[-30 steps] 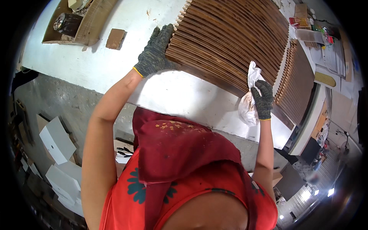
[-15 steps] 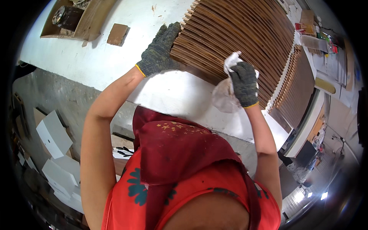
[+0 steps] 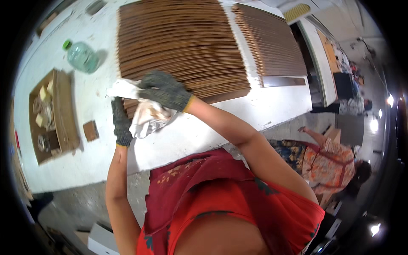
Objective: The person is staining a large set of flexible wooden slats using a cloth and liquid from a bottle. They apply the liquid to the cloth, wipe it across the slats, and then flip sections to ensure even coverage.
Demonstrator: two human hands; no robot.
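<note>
Both my hands wear dark knit gloves with yellow cuffs. My right hand (image 3: pixel 166 89) grips a crumpled, brown-stained white cloth (image 3: pixel 153 119) at the near left corner of a wide row of brown wooden slats (image 3: pixel 178 46). The slats lie packed side by side on a white table (image 3: pixel 178 138). Against their left end rests my left hand (image 3: pixel 122 125), its fingers stretched out and partly hidden by the cloth.
Left on the table are a small brown block (image 3: pixel 90 131), an open cardboard box (image 3: pixel 68 110) with pale pieces, and a green-capped clear bottle (image 3: pixel 83 57). A second slat stack (image 3: pixel 276 46) lies to the right. Another person (image 3: pixel 327 165) is beyond my right arm.
My right hand has carried the cloth leftward along the slats to their left end, close to my left hand. The view has swung, bringing the bottle and another person into sight.
</note>
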